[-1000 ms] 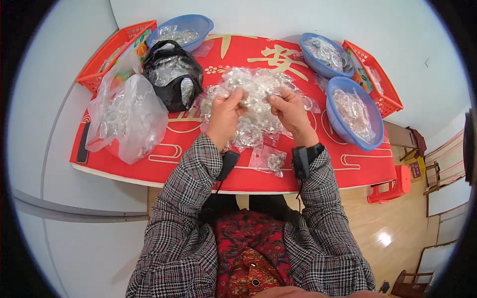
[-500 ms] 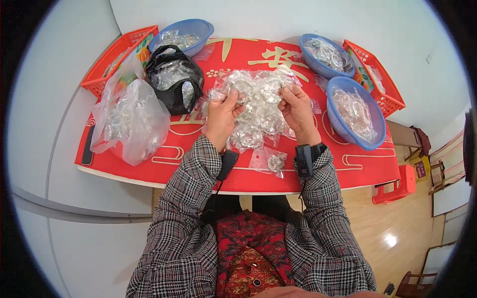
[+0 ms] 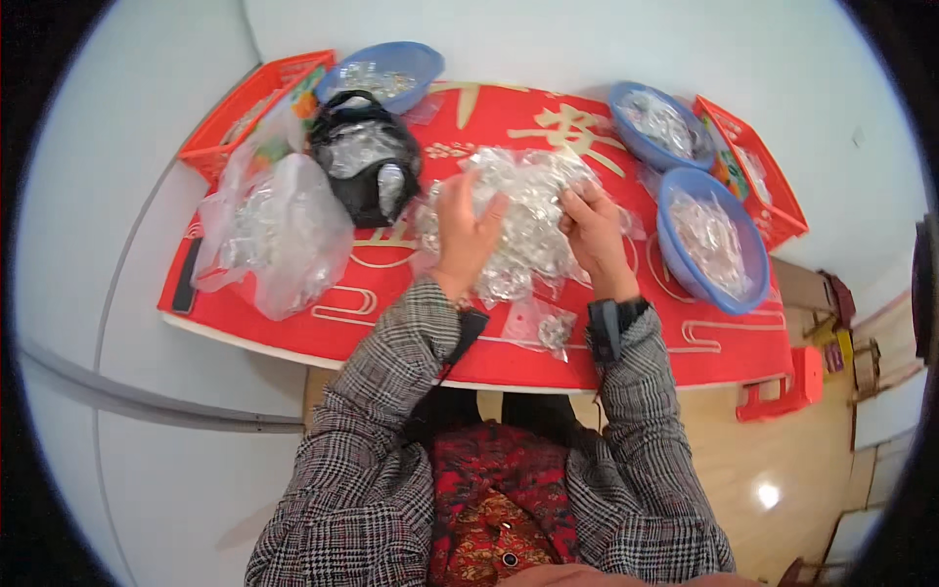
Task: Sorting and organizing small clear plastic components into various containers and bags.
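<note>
- Left hand [image 3: 469,235] had opened, fingers now spread.
- Right hand [image 3: 597,237] curled over the pile [image 3: 528,230]; any grasp couldn't be told.
- Pile lay near, likely for easy reach.

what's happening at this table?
Bare-handed work over a pile of small clear packets on a red-covered table. The left hand is open, thumb spread, at the pile's left side; the right hand is curled at its right, and whether it grips a packet is unclear. One packet lies nearer the table's front edge. Bags, blue basins and red baskets stand at the sides.
</note>
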`<move>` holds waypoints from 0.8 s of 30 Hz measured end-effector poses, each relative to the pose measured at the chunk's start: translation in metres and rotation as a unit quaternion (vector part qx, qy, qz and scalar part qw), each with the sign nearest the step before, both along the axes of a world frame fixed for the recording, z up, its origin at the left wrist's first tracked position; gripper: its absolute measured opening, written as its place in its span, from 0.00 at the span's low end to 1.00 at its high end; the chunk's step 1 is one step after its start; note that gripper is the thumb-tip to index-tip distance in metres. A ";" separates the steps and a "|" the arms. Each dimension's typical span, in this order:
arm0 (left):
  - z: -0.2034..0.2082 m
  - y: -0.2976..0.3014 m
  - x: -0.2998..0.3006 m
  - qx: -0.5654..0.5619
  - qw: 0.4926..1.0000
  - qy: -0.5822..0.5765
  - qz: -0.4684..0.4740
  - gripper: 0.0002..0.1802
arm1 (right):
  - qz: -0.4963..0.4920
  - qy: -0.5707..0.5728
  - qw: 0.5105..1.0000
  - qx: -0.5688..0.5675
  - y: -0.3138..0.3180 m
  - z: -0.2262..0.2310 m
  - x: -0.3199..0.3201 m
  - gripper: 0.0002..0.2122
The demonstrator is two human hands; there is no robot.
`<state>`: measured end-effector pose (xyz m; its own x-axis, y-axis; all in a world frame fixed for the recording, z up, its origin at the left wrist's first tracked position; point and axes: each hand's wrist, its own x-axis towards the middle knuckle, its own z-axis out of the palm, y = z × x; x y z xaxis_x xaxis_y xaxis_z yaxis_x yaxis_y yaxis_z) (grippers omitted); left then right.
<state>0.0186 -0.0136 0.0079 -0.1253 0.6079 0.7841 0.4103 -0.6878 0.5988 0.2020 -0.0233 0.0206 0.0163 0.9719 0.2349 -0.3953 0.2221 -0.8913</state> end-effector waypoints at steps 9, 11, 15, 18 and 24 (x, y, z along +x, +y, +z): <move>0.000 -0.013 0.004 -0.238 0.934 -0.143 -0.227 0.17 | 0.008 -0.027 1.000 0.013 -0.012 0.010 -0.023 0.03; -0.004 -0.010 0.002 -0.232 0.941 -0.098 -0.225 0.14 | 0.010 -0.081 0.997 0.015 -0.012 0.008 -0.020 0.03; 0.001 -0.013 0.001 -0.239 0.937 -0.075 -0.244 0.12 | -0.010 -0.114 0.993 0.034 -0.006 0.000 -0.014 0.03; 0.012 -0.023 0.004 -0.257 0.922 -0.148 -0.249 0.10 | -0.009 -0.123 0.992 0.035 -0.003 -0.003 -0.010 0.03; 0.026 -0.026 -0.006 -0.344 0.870 -0.233 -0.265 0.10 | -0.021 -0.061 0.998 -0.015 0.003 0.002 0.001 0.05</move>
<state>0.0128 -0.0394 0.0335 0.1092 0.9826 0.1502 -0.2528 -0.1187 0.9602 0.2027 -0.0200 0.0230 0.0302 0.9777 0.2077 -0.2743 0.2079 -0.9389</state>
